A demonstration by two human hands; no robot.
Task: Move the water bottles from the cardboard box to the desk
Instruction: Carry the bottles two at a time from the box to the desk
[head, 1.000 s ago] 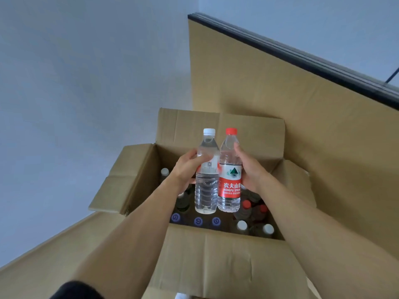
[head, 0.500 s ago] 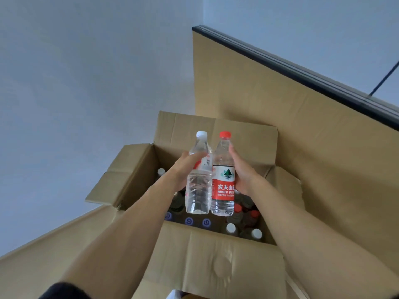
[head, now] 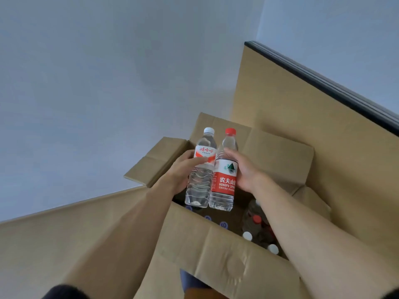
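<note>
My left hand (head: 183, 169) grips a clear water bottle with a white cap (head: 199, 184), and my right hand (head: 244, 171) grips a clear bottle with a red cap and red label (head: 224, 184). Both bottles are upright, side by side and touching, held above the open cardboard box (head: 216, 251). Inside the box stand several more bottles (head: 255, 225) with red, white and blue caps, partly hidden by the near flap and my right forearm.
A tall tan panel with a dark top edge (head: 323, 87) rises right behind the box. The box's left flap (head: 155, 160) hangs outward. Tan flooring (head: 54, 244) lies to the left below a pale wall.
Both hands have kept their bottles and lifted them a little higher out of the box. The view has swung left, so the box now sits lower and to the right.
</note>
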